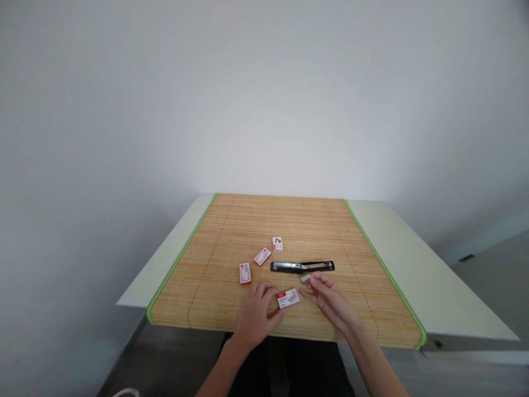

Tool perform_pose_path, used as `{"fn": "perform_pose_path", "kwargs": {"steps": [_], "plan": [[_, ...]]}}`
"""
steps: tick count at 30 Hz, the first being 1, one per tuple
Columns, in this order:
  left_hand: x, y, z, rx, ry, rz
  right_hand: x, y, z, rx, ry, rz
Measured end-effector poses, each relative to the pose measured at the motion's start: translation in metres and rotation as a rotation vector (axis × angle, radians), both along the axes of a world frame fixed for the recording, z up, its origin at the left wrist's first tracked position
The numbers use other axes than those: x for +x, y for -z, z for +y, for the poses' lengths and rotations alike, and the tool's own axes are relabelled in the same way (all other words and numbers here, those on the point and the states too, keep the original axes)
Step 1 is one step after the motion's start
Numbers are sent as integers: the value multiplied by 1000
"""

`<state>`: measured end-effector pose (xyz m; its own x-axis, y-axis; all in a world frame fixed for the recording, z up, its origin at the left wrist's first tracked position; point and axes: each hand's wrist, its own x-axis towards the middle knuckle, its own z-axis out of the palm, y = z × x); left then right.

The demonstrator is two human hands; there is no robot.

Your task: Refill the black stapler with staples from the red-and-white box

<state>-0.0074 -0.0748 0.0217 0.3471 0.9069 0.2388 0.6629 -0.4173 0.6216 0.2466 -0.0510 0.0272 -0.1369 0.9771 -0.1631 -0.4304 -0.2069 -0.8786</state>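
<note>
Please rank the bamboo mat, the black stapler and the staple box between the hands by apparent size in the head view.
1. bamboo mat, by far the largest.
2. black stapler, long and slim.
3. staple box, shorter than the stapler though nearer the camera.

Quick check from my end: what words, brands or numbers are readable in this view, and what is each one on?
No text reads clearly enough to quote.
Box in the left hand, staple box: red band and print, too blurred.
Left box: red and white label, too small.
Middle box: the same, unreadable.
Far box: a dark picture, no legible words.
Stapler: no marking visible.
</note>
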Motion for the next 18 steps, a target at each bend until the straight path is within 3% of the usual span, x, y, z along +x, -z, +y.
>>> {"fn": "perform_pose_path", "kwargs": {"steps": [13, 18], "plan": [[2, -1, 35, -43, 119, -1, 6, -2, 1, -17, -98, 16], [2, -1, 36, -55, 130, -8, 7, -4, 3, 96, -50, -248]]}}
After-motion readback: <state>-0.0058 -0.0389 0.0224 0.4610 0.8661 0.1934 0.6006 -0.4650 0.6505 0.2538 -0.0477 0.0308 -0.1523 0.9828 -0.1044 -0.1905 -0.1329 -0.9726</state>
